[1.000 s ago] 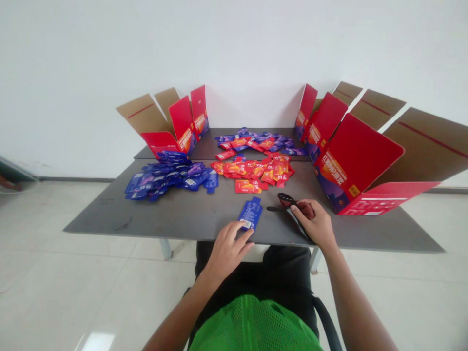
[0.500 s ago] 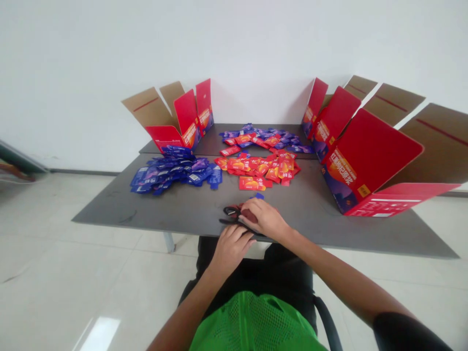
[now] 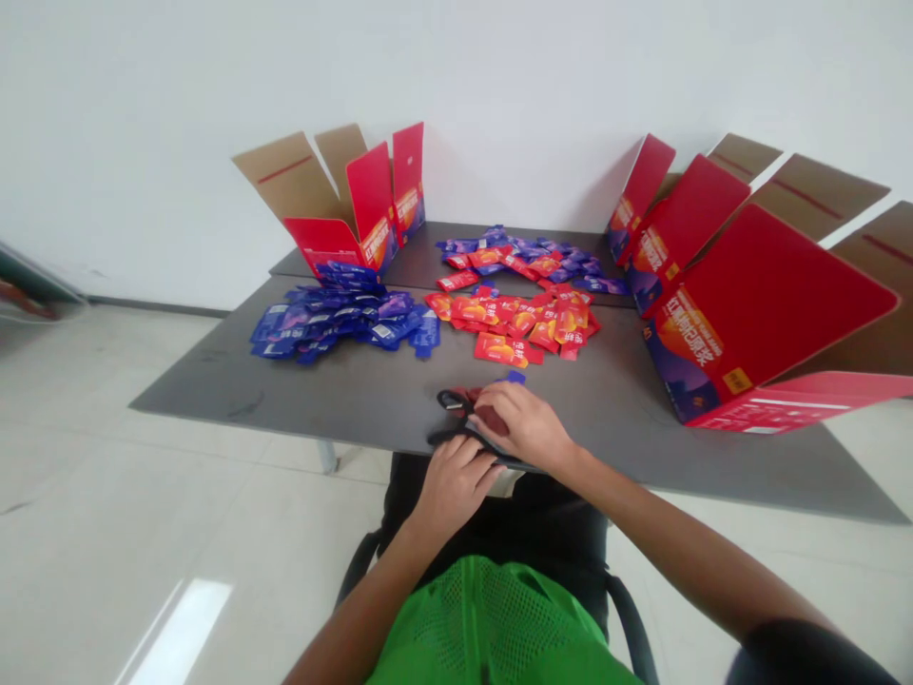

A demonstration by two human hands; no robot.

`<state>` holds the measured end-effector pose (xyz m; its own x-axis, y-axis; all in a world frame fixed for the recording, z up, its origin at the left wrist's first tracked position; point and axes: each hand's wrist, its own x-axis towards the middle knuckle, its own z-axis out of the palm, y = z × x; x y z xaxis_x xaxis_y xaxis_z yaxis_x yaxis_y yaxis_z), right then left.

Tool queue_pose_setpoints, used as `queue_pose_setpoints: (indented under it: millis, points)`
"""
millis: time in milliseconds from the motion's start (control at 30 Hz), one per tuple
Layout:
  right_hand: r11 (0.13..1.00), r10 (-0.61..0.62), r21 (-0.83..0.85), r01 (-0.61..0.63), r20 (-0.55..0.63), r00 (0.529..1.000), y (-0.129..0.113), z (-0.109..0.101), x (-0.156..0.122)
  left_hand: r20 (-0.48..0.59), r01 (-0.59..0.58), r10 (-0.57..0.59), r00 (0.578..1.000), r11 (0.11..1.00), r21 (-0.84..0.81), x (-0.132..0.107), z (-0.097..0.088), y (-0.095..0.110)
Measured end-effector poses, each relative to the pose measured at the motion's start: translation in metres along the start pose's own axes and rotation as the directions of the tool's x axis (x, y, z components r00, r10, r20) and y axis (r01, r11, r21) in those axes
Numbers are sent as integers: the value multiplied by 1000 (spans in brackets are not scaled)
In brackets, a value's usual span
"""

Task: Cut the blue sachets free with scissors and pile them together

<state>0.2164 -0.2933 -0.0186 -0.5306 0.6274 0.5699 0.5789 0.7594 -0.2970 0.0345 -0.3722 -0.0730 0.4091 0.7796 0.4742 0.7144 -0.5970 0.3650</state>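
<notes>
- Fingers [image 3: 503, 404] of my right hand [image 3: 528, 428] curl closed over what look like black-handled scissors [image 3: 451, 401], at the table's near edge.
- My left hand [image 3: 453, 485] has the right one beside it now, having been apart; whether its fingers grip, I cannot tell.
- A blue sachet [image 3: 514, 378] peeks out past my right hand.
- Red sachets [image 3: 514, 328] and blue sachets [image 3: 342, 323] lie heaped on a dark table [image 3: 214, 400].

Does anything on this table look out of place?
Yes: the far pile of sachets at the back mixes blue and red, while the nearer blue pile and red pile each keep to one colour.
</notes>
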Motion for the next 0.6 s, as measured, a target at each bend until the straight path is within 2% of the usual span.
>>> queue_pose_setpoints:
  millis: [67, 133, 233, 300, 367, 433, 533, 600]
  points:
    - [1000, -6, -3, 7, 27, 1000, 4, 8, -3, 0, 0, 0, 1000, 1000, -8, 0, 0, 0]
    - [998, 36, -48, -36, 4, 999, 24, 10, 1, -16, -18, 17, 1000, 999, -36, 1, -1, 0]
    - [982, 85, -172, -84, -3, 996, 60, 1, 15, -20, -22, 21, 1000, 998, -60, 2, -2, 0]
    - [970, 108, -215, -112, -32, 994, 66, -7, 22, -16, -17, 16, 1000, 998, -65, 2, -3, 1]
    - [976, 125, -167, -140, -94, 988, 52, -11, 23, -15, -16, 15, 1000, 998, -67, 2, -3, 2]
    - [991, 110, -66, -117, -97, 989, 26, -8, 17, -3, -3, 3, 1000, 998, -58, 1, -4, 3]
    - [999, 2, 41, -4, 49, 999, -1, 3, 4, 26, 46, -46, 999, 999, -23, 1, -4, 4]
    - [999, -7, 47, 3, 81, 997, 6, 8, 1, 21, 46, -45, 999, 999, -24, 1, -4, 4]
